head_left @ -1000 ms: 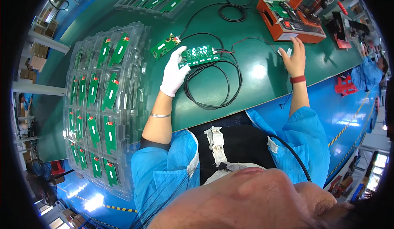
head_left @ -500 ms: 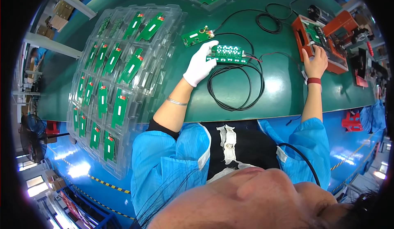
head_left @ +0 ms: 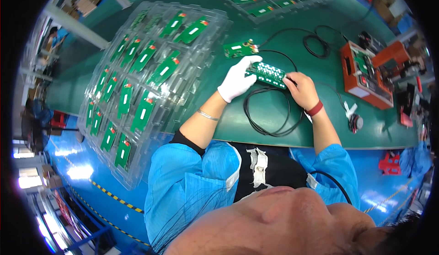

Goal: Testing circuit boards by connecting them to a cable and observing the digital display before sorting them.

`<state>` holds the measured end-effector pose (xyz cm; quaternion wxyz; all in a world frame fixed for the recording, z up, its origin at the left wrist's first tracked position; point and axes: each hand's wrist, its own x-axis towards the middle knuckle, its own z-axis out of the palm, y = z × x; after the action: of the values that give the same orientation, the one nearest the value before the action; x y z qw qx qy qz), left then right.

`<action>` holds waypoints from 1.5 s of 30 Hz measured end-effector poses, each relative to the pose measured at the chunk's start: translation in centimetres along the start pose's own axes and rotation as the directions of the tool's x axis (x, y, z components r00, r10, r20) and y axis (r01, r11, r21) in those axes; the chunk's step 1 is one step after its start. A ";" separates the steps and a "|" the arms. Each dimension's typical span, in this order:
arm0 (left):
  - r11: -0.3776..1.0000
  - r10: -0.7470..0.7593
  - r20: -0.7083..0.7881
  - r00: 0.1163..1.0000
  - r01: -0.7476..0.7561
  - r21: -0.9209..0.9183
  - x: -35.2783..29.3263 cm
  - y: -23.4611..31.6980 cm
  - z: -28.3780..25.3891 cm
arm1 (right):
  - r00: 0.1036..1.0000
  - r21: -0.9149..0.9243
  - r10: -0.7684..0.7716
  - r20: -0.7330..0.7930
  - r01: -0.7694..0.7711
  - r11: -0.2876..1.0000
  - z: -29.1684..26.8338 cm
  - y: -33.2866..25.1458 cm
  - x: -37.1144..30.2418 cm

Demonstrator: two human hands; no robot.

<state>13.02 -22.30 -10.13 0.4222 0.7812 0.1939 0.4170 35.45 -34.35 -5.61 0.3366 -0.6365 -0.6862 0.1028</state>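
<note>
My left hand (head_left: 236, 79), in a white glove, is closed on the left end of a green circuit board (head_left: 269, 73) with rows of bright white spots. The bare right hand (head_left: 302, 89) pinches the board's right end. Its fingers cover the place where the wires join. The board is held tilted above the green table. Just beyond the glove lies another green circuit board (head_left: 240, 49) with a black cable at its right end. Below my hands a coil of black cable (head_left: 247, 111) rests on the table.
A clear plastic tray (head_left: 201, 49) of green boards stands at the left, overhanging the table's front edge. Another filled tray (head_left: 299, 11) is at the far side. To the right is an orange-red box device (head_left: 372, 92), with a small round corded item (head_left: 356, 123) near it.
My right hand has left the orange-red device and come left to the board's right end. The left hand still holds the board, which is now tilted down to the right. The view has shifted.
</note>
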 end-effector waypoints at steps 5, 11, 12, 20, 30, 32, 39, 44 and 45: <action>0.741 -0.520 0.155 0.840 0.534 -0.407 0.3 3.5 -2.3 | 0.976 0.134 0.117 0.185 -0.143 0.981 -1.0 -2.2 0.3; 0.786 -0.556 0.319 0.767 0.611 -0.100 0.7 2.9 -4.0 | 0.973 0.053 -0.200 0.120 0.195 0.979 -0.1 -3.0 -0.2; 0.863 -0.481 0.267 0.835 0.505 -0.026 0.7 2.4 -3.6 | 0.968 0.068 -0.224 0.114 0.217 0.974 0.0 -2.6 -0.2; 0.923 -0.316 -0.052 0.947 0.294 -0.250 1.3 2.9 -4.4 | 0.940 0.189 0.039 -0.339 0.027 0.982 2.0 0.1 -0.3; 0.392 0.209 -0.195 0.958 0.101 0.914 14.5 5.6 -10.5 | 0.993 0.298 0.044 -0.109 -0.010 0.955 3.3 2.0 -0.8; 0.172 0.176 -0.230 0.957 0.200 0.965 15.6 2.8 -15.4 | 0.992 0.309 0.051 -0.112 -0.014 0.951 3.2 2.0 -0.8; -0.035 -0.273 -0.680 0.681 0.699 0.714 11.7 -4.5 -30.0 | 0.996 0.339 0.083 -0.032 -0.067 0.938 3.2 1.7 -0.6; -0.077 -0.589 -0.531 0.610 0.612 0.787 10.8 -5.7 -32.0 | 0.986 0.355 0.165 0.000 -0.154 0.922 3.1 1.4 -0.4; -0.077 -0.586 -0.535 0.608 0.616 0.784 10.9 -5.6 -32.2 | 0.987 0.354 0.160 0.001 -0.149 0.923 3.0 1.4 -0.4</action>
<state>-6.68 4.06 0.13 0.0116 0.6868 0.7267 -0.0072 34.80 -33.61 -8.85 0.4457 -0.6193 -0.5996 0.2414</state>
